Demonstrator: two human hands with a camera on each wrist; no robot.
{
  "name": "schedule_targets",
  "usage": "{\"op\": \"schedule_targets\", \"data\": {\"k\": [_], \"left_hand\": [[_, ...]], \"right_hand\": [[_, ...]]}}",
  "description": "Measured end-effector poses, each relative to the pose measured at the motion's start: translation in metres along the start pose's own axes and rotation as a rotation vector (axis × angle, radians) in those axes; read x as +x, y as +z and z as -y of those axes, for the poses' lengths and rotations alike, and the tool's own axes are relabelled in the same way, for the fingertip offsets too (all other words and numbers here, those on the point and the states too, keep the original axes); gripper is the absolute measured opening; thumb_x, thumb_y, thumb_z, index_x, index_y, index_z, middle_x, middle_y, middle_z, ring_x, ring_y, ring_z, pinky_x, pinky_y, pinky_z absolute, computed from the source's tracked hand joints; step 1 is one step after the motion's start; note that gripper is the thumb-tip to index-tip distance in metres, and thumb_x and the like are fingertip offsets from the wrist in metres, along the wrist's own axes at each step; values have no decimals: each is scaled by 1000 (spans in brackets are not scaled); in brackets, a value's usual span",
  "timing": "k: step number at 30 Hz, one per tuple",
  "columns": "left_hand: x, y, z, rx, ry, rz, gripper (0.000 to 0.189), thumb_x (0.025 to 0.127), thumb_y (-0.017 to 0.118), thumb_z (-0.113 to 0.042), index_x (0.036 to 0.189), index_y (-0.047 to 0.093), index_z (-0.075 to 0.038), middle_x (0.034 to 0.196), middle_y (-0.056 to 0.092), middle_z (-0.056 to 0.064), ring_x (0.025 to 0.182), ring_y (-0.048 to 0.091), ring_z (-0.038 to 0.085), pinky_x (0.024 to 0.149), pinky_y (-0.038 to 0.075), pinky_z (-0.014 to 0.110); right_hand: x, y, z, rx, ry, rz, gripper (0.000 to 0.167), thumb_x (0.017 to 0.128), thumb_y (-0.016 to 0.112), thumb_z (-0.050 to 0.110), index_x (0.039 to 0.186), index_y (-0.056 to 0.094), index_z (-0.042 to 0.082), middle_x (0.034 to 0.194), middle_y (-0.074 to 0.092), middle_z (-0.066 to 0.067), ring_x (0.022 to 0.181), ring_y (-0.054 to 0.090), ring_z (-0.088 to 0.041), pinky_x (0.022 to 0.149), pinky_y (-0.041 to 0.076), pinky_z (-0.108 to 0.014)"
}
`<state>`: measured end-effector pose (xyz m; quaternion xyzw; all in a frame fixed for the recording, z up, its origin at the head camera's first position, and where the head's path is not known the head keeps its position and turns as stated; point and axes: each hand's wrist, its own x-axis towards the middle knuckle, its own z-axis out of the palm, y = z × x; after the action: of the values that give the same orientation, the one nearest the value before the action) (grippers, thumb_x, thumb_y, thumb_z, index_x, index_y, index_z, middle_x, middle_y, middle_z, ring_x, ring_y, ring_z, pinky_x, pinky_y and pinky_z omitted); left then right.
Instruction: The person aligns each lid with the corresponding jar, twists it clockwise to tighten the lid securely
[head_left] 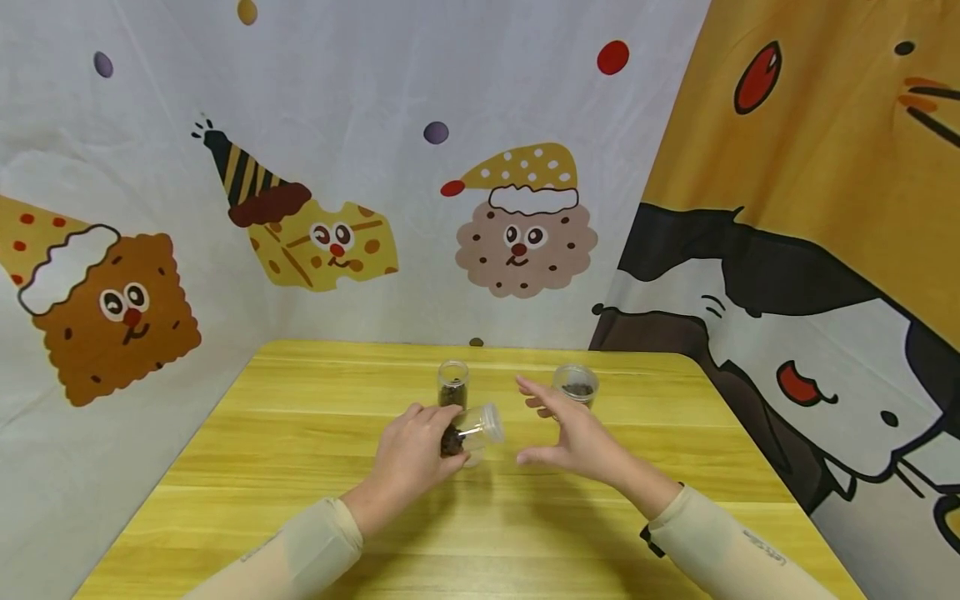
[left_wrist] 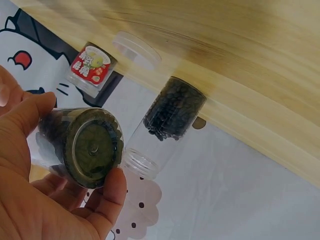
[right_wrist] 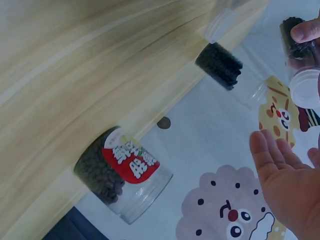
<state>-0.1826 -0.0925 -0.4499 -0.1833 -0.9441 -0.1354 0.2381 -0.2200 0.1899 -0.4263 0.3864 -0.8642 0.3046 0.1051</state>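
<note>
Your left hand (head_left: 412, 450) grips a tilted jar (head_left: 471, 428), long axis aiming its lid (head_left: 492, 423) at your empty, outstretched right hand (head_left: 581, 437), apart.

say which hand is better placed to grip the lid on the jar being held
Probably the right hand: it holds nothing and faces the lid across a small gap. The left hand is already busy gripping the tilted jar by its body.
</note>
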Motion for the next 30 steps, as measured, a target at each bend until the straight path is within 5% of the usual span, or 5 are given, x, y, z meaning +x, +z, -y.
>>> {"op": "schedule_targets", "data": {"k": [10,30], "left_hand": [[-1,2,2,14,48,-55,65,72,99,-48,124,75,-18,109,82,0,85,68,17,68,60,31],[-2,4,3,17,70,-62,68,70,100,-49,125,75,-17,109,82,1,85,68,17,68,61,32]], "right_hand": [[2,-2,0,-170,-190,-74,101,74,98,31,160,48,11,155,60,-13,134,65,-32,104,61,-46],[13,6,19,-142,-229,-19,78,83,92,27,153,58,18,153,61,-14,130,69,-31,98,64,-41]]}}
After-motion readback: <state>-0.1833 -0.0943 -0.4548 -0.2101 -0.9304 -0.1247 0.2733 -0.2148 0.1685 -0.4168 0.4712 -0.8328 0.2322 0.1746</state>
